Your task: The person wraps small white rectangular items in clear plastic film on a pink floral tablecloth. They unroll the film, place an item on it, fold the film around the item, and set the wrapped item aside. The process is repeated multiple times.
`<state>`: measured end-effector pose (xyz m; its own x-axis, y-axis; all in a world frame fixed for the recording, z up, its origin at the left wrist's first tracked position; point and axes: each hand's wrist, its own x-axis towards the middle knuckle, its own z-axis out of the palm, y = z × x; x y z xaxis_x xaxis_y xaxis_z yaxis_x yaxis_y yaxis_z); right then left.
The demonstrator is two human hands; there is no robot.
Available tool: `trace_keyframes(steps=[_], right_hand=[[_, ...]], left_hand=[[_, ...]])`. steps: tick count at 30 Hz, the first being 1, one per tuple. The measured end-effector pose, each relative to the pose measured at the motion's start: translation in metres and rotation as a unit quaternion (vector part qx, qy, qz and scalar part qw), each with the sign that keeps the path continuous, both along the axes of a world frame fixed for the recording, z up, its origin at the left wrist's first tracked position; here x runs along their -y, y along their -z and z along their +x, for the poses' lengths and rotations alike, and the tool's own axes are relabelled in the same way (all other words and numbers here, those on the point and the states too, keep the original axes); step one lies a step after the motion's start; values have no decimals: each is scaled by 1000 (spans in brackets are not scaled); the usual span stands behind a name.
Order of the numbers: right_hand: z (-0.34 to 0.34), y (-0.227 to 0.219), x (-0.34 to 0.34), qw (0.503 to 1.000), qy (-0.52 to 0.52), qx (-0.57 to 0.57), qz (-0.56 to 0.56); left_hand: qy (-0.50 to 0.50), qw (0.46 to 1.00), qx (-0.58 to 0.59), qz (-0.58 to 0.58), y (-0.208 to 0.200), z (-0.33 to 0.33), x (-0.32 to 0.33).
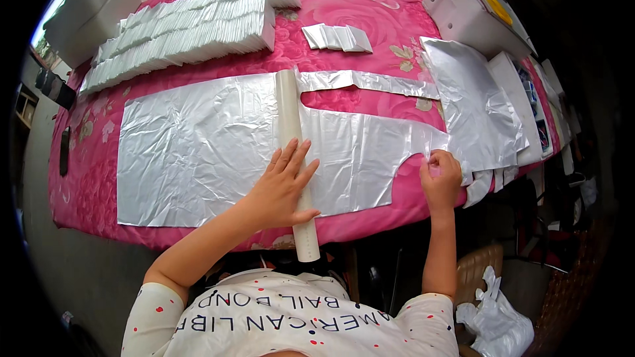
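Note:
A thin silvery-white plastic sheet, cut like an apron, lies spread over the table with its wide end to the left. Its right part narrows between curved cut-outs, and a long strip runs along its far side. Across its middle rests a cream-coloured plastic tube, whose near end juts past the table edge. My left hand lies on the tube with fingers spread. At the narrow right end, my right hand pinches the plastic between thumb and fingers.
Long rows of folded white packets stand at the far left, with a few more packets at far centre. Stacked silvery sheets lie at right, beside a white foam box. A dark object sits near the left edge.

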<state>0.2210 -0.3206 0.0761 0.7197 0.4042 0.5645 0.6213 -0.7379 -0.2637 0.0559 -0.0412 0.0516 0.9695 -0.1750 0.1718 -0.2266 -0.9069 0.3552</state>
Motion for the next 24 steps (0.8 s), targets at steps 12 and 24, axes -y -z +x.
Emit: trace_keyframes(steps=[12,24], right_hand=[[-142,-13,-136,850,-465,-230,88],[-169,7,-101,867,-149,-454,-140]], left_hand=[[-218,627,-263,-700,-11,-45,-81],[-366,921,69,114,-35,-148,-203]])
